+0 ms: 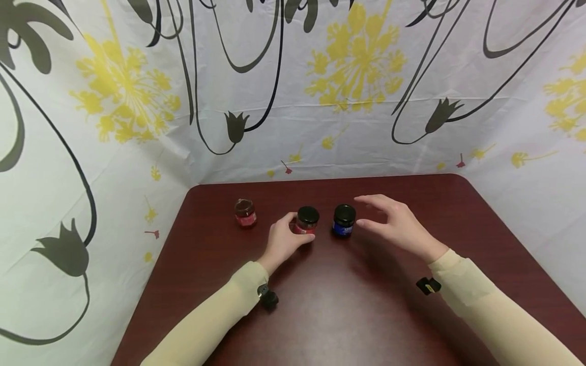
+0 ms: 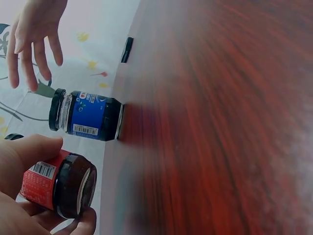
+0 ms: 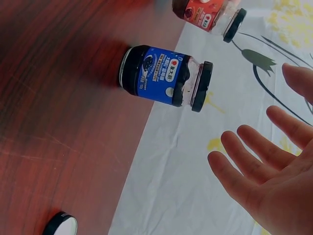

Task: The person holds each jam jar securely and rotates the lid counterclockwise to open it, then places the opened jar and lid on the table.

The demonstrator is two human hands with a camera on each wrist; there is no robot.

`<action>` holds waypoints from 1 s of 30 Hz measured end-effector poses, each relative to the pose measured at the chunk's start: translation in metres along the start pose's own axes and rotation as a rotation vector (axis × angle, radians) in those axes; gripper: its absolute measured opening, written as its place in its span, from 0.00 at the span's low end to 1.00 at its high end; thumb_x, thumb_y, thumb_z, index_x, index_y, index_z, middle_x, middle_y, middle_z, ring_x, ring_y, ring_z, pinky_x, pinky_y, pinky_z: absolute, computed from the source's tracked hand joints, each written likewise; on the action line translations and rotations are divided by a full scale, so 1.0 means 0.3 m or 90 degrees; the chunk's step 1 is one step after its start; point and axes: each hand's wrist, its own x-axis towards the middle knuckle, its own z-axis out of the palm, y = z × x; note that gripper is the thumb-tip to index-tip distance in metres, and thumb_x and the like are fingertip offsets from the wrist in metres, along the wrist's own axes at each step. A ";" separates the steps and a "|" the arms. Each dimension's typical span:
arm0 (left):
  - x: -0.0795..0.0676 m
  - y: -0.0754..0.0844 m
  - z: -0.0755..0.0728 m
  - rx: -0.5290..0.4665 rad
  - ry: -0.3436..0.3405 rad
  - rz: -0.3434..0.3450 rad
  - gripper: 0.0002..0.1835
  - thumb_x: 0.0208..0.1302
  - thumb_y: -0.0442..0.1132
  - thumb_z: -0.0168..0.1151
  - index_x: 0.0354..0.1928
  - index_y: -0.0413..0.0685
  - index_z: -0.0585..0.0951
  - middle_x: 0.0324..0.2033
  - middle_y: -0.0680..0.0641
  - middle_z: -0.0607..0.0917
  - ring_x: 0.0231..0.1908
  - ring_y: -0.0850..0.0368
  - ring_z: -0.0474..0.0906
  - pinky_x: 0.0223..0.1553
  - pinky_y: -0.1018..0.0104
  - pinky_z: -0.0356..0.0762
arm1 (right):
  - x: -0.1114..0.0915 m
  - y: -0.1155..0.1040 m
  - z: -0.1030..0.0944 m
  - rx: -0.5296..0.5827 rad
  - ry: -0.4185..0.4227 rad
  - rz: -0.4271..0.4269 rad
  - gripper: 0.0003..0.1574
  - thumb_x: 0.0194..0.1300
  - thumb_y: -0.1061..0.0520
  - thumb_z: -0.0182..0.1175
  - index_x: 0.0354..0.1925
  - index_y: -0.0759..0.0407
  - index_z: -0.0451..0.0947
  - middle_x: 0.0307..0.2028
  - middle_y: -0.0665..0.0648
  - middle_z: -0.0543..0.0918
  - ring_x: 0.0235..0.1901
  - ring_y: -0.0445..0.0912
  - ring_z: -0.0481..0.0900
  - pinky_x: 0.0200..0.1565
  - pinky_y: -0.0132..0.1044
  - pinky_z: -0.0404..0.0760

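Observation:
My left hand (image 1: 283, 243) grips a red-labelled jar (image 1: 308, 215) with a black lid, thumb on the near side. In the left wrist view the underside of this jar (image 2: 73, 188) shows, with fingertips curled at its lower edge. Just to its right, a blue-labelled jar (image 1: 343, 221) of dark contents stands upright, its black lid on. Beside that jar is my right hand (image 1: 399, 227), fingers spread and thumb apart, holding nothing. The right wrist view shows the blue-labelled jar (image 3: 164, 76) a short gap away from those fingertips.
A third jar (image 1: 245, 213) with a red label and a brownish top stands at the back left of the dark red table (image 1: 329, 305). A loose black lid (image 3: 62, 225), white inside, lies on the tabletop. Patterned white cloth (image 1: 293, 91) hangs behind and at both sides.

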 end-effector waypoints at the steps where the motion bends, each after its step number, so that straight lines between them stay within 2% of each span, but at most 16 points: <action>1: -0.003 0.000 -0.005 0.001 -0.002 0.001 0.37 0.32 0.70 0.67 0.49 0.66 0.75 0.40 0.63 0.78 0.40 0.65 0.73 0.41 0.63 0.74 | 0.001 0.000 0.002 0.002 -0.001 0.000 0.34 0.53 0.37 0.62 0.58 0.31 0.66 0.55 0.38 0.70 0.51 0.42 0.71 0.47 0.42 0.71; 12: -0.026 0.006 -0.033 0.001 -0.005 0.011 0.39 0.32 0.71 0.66 0.50 0.65 0.74 0.42 0.61 0.79 0.40 0.63 0.74 0.39 0.62 0.75 | 0.008 -0.013 0.031 0.013 -0.008 -0.008 0.34 0.53 0.38 0.62 0.59 0.32 0.66 0.56 0.39 0.70 0.53 0.41 0.70 0.48 0.44 0.70; 22: -0.048 0.013 -0.057 0.003 -0.027 0.012 0.40 0.32 0.72 0.65 0.51 0.62 0.74 0.40 0.60 0.78 0.38 0.64 0.74 0.36 0.66 0.76 | 0.014 -0.031 0.055 0.025 -0.021 -0.012 0.35 0.53 0.37 0.62 0.59 0.38 0.67 0.55 0.39 0.70 0.51 0.35 0.69 0.48 0.45 0.71; 30: -0.057 0.020 -0.068 0.011 -0.022 0.027 0.40 0.33 0.72 0.65 0.50 0.62 0.74 0.40 0.61 0.78 0.38 0.64 0.73 0.35 0.66 0.75 | 0.022 -0.040 0.070 0.030 -0.025 -0.022 0.33 0.54 0.38 0.61 0.59 0.34 0.66 0.55 0.39 0.70 0.50 0.42 0.72 0.47 0.45 0.71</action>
